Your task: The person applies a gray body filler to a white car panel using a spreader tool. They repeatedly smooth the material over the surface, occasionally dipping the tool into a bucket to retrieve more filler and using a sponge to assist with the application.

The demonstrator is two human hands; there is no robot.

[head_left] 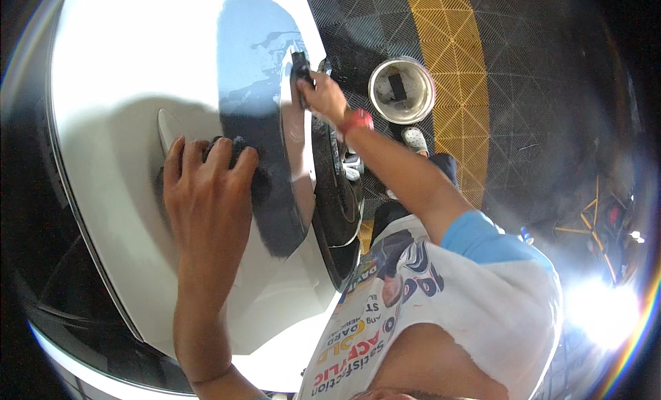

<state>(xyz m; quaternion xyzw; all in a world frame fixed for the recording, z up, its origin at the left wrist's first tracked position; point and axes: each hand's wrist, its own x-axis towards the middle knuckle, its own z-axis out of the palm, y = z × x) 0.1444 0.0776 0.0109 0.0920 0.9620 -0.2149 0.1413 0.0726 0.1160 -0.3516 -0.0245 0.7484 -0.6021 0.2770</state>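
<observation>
A glossy white car panel (103,172) fills the left side, with a bluish-grey patch (251,138) that looks wet in places. My left hand (210,186) rests over the panel beside a small raised white fin (166,128). Its bent fingers close on a dark, rough-looking wad (237,145), mostly hidden beneath them; whether it is sponge or cloth, I cannot tell. On the panel's right edge, my right hand (323,97) grips a black block (299,73), which lies against the surface beside the grey patch. A red band circles my right wrist.
Below the panel's right edge sits a car wheel (341,186). A white bucket (401,90) with a dark rectangular piece inside stands on the dark tiled floor, beside a yellow floor stripe (458,90). At the lower right are a bright lamp (602,316) and a yellow stand (591,224).
</observation>
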